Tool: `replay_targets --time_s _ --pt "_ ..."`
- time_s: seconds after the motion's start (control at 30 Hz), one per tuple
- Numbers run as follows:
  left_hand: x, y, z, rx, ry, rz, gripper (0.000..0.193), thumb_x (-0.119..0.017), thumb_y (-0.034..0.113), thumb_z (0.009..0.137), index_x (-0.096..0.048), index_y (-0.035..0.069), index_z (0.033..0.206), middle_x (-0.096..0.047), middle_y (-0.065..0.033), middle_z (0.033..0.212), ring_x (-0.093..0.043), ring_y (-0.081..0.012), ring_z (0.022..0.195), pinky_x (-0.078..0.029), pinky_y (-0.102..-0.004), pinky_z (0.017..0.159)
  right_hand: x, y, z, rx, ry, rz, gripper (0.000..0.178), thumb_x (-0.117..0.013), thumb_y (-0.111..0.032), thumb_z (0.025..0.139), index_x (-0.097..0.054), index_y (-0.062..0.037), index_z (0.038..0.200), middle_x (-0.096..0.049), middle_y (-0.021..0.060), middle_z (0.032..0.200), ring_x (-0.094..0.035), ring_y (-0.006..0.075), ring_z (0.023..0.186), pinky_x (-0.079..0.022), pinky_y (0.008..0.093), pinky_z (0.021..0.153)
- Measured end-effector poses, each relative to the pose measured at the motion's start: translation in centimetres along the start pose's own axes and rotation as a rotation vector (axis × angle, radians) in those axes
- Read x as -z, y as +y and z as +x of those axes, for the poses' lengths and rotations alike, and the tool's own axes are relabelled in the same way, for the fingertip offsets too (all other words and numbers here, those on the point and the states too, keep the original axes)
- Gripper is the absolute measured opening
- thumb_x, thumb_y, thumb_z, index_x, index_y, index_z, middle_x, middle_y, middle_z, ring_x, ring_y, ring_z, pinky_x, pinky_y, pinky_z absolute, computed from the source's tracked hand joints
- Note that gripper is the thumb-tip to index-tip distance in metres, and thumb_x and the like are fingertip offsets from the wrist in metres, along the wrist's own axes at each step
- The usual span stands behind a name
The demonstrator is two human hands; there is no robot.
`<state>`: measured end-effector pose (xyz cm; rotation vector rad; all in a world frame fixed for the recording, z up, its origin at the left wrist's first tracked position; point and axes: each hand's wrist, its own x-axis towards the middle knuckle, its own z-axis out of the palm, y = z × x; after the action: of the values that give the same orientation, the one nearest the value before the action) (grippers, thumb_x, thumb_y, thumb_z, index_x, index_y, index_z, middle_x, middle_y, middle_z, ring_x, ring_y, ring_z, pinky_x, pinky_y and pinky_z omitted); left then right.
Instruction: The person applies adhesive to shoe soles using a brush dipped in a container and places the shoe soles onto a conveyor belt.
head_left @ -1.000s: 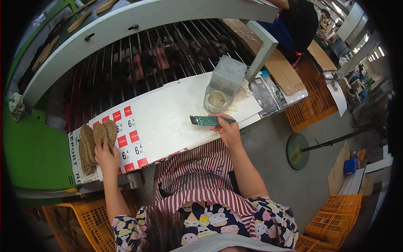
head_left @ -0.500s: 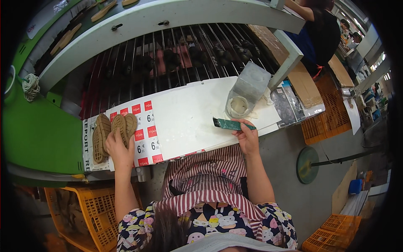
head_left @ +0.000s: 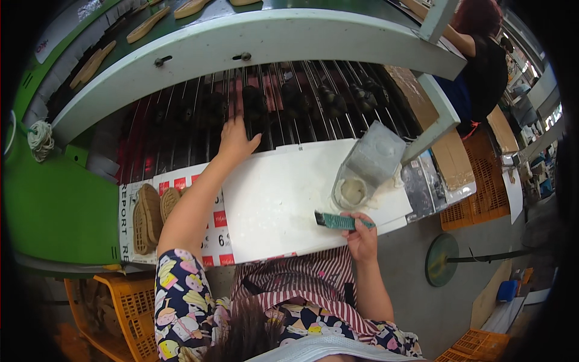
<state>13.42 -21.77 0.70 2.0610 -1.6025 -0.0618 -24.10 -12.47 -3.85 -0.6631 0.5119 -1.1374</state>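
Note:
My left hand (head_left: pixel 236 142) reaches over the dark metal rods (head_left: pixel 175 123) beyond the board. Its fingers stretch forward and the thumb stands apart; nothing shows in its grip, though the fingertips are hard to make out against the rods. Low over the white sheet (head_left: pixel 271 205), my right hand (head_left: pixel 362 238) is closed round a flat brush (head_left: pixel 335 221) with a green handle, dark bristles pointing left. Beside the brush stands a grey container (head_left: pixel 377 151) with a whitish round opening at its near end. Tan shoe soles (head_left: pixel 146 220) lie at the board's left, partly hidden by my left forearm.
A pale metal frame bar (head_left: pixel 265 36) arches across the far side, its post coming down at the right. More soles (head_left: pixel 148 25) lie on the surface behind it. Orange crates (head_left: pixel 129 301) stand below left and right. Another person (head_left: pixel 482 66) works at the far right.
My left hand has let go of the soles and moved forward and right over the rods. The right hand with the brush has shifted slightly nearer to me.

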Motion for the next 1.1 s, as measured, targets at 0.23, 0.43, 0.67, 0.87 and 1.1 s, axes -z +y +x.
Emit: replay_targets --time_s 0.23,0.43,0.67,0.87,1.1 --pt "-8.4 -3.1 10.2 0.042 -0.067 0.299 0.096 -0.073 0.011 0.061 -0.02 0.011 0.14 -0.015 -0.0316 0.14 -0.025 -0.0454 0.129 -0.031 -0.0475 0.104 -0.3 -0.1 -0.1 -0.062 0.084 0.021 0.019 -0.052 -0.006 0.086 -0.052 0.002 0.103 -0.057 0.0262 0.105 -0.059 0.0228 0.069 -0.049 0.0298 0.063" --pt "-11.5 -5.4 12.2 -0.054 0.128 0.293 0.079 -0.071 0.009 0.063 -0.034 0.012 0.134 -0.024 -0.0291 0.136 -0.027 -0.0476 0.126 -0.03 -0.048 0.103 -0.3 -0.2 0.1 -0.065 0.057 0.048 0.021 -0.054 -0.009 0.087 -0.052 0.0041 0.103 -0.056 0.0281 0.108 -0.06 0.0239 0.071 -0.051 0.033 0.067" --pt "-5.3 -5.7 8.7 -0.067 -0.154 -0.141 0.07 -0.069 0.01 0.059 -0.041 0.008 0.123 -0.045 -0.0204 0.122 -0.044 -0.0358 0.116 -0.039 -0.0398 0.097 -0.7 -0.1 0.3 -0.042 0.066 0.027 0.02 -0.051 -0.007 0.086 -0.05 0.0029 0.103 -0.057 0.0273 0.105 -0.059 0.0235 0.068 -0.05 0.0304 0.061" --pt "2.9 0.0 -0.2 -0.196 -0.06 -0.424 0.066 -0.062 0.007 0.067 -0.04 0.006 0.129 -0.045 -0.0215 0.125 -0.044 -0.036 0.118 -0.037 -0.0355 0.098 0.2 -0.5 0.2 -0.04 0.0 0.068 0.019 -0.052 -0.007 0.088 -0.052 0.0033 0.105 -0.056 0.0263 0.11 -0.06 0.0235 0.072 -0.051 0.0329 0.069" --pt "7.4 5.1 -6.1 -0.386 0.02 -0.401 0.067 -0.06 0.0 0.068 -0.037 0.01 0.13 -0.027 -0.0165 0.141 -0.035 -0.0374 0.126 -0.033 -0.04 0.102 -0.1 0.0 0.1 -0.005 -0.002 0.005 0.021 -0.049 -0.007 0.088 -0.05 0.0032 0.106 -0.056 0.0249 0.11 -0.057 0.0205 0.071 -0.048 0.0293 0.066"
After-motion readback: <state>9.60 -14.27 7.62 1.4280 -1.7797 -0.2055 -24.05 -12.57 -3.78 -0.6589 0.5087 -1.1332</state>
